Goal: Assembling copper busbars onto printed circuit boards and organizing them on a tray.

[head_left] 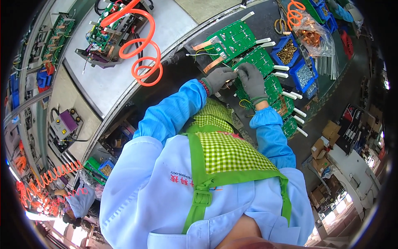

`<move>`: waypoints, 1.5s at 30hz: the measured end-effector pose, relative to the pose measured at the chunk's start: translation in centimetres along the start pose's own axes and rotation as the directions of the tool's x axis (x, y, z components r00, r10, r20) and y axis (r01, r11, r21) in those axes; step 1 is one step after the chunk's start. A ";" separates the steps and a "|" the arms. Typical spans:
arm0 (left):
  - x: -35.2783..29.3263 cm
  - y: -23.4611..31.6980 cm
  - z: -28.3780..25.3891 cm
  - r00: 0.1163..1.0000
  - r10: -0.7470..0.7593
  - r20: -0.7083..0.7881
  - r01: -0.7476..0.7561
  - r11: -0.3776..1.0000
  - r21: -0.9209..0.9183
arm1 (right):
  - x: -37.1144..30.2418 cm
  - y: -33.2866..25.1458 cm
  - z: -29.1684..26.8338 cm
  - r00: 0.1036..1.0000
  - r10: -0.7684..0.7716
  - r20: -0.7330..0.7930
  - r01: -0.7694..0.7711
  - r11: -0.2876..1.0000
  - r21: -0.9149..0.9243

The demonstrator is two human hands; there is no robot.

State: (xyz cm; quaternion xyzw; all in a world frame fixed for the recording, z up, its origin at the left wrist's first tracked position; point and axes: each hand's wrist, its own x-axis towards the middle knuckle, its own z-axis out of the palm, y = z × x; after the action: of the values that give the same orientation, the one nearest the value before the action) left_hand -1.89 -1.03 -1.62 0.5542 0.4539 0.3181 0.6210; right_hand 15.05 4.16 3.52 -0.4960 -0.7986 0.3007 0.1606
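Note:
Both my hands wear grey gloves and meet at the near edge of a green circuit board, one of several in a row on the dark bench. My left hand is closed in a pinch; a sliver of copper colour shows below its fingertips, but what it holds is hidden. Beside it, my right hand bends its fingers down over the board's edge, closed on something too small to name. The farther circuit board carries two copper strips and a thin white wire. White posts stick out along the boards' right side.
Right of the boards stand blue bins of brass-coloured parts and silver screws. Behind them lie pliers and a plastic bag of copper pieces. An orange coiled hose hangs at the left, near an assembled unit.

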 end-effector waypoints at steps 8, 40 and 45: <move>0.6 -1.6 0.1 1.000 -0.005 -0.019 0.004 0.998 -0.066 | -0.3 -0.5 -0.3 0.998 -0.055 0.016 0.055 0.998 -0.019; 0.2 0.4 0.3 0.944 -0.330 0.031 0.293 0.787 -0.542 | -1.1 0.2 1.4 0.989 -0.071 -0.126 0.069 0.997 -0.020; 0.3 -0.6 0.7 0.972 -0.234 0.009 0.203 0.824 -0.529 | -1.0 -0.5 2.2 0.989 0.013 -0.150 -0.054 0.961 -0.273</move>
State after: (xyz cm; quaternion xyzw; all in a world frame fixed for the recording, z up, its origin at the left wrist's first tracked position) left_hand -1.23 -1.17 -2.27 0.2980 0.4271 0.3722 0.7683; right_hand 13.94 2.42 2.17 -0.5477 -0.8103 0.1517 0.1430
